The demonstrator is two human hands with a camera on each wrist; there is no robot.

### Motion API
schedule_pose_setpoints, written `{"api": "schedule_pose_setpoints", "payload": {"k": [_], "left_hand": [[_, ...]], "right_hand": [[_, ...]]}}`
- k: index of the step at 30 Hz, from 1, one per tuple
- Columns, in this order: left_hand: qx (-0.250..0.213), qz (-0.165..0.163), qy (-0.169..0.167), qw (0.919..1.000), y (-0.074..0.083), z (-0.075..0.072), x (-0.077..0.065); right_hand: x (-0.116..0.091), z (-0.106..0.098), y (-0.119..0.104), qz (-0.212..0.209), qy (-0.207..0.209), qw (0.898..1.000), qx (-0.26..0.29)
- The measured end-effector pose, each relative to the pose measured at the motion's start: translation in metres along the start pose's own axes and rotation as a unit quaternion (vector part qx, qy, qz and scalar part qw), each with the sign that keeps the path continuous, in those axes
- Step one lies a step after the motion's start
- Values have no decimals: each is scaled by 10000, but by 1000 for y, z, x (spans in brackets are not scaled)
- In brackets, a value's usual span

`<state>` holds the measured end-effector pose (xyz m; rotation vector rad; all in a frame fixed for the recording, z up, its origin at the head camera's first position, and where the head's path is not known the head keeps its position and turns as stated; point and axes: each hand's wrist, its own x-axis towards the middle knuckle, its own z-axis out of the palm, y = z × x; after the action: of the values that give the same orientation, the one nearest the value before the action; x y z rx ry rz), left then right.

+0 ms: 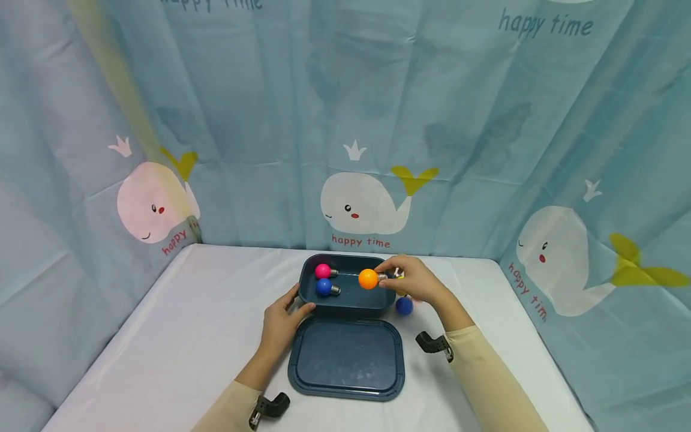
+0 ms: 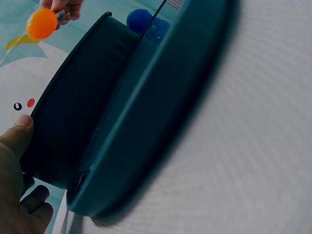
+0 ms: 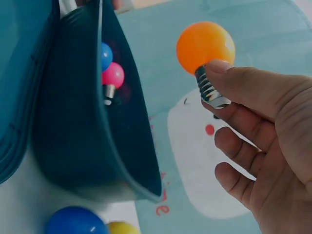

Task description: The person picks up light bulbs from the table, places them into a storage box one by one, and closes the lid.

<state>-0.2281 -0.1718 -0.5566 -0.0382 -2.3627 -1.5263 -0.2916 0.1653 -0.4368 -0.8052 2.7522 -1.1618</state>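
An orange light bulb (image 1: 368,279) with a silver screw base is held above the right part of a dark blue box (image 1: 345,312). My right hand (image 1: 410,279) pinches it by the base between thumb and index finger, as the right wrist view shows on the bulb (image 3: 204,46). Inside the box, at its left, lie a pink bulb (image 1: 322,272) and a blue bulb (image 1: 324,287). My left hand (image 1: 278,321) grips the box's near left corner, its thumb on the front wall and fingers around the side.
The box's matching lid (image 1: 348,360) lies flat just in front of it. Beside the box's right end sits another blue bulb (image 1: 403,306), with a yellow one (image 3: 122,228) close by, partly hidden. A whale-print curtain (image 1: 356,204) hangs behind the white table (image 1: 216,336).
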Motion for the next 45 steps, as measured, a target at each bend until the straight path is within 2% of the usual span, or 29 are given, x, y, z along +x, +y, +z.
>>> {"api": "schedule_pose_setpoints", "payload": {"k": [10, 22, 28, 33, 45], "left_hand": [[77, 1, -48, 10000, -2, -3, -2], [147, 32, -69, 9999, -1, -1, 1], [227, -38, -59, 9997, -3, -3, -2], [222, 69, -57, 9997, -4, 0, -3], [131, 99, -78, 9998, -2, 1, 0]], "right_hand": [[37, 3, -15, -208, -544, 9966, -584], [69, 9, -33, -587, -1208, 9843, -1144], [86, 21, -38, -720, -1564, 9780, -1182], [96, 30, -37, -652, -1895, 9729, -1153], [112, 48, -41, -627, -2545, 9579, -1174]]}}
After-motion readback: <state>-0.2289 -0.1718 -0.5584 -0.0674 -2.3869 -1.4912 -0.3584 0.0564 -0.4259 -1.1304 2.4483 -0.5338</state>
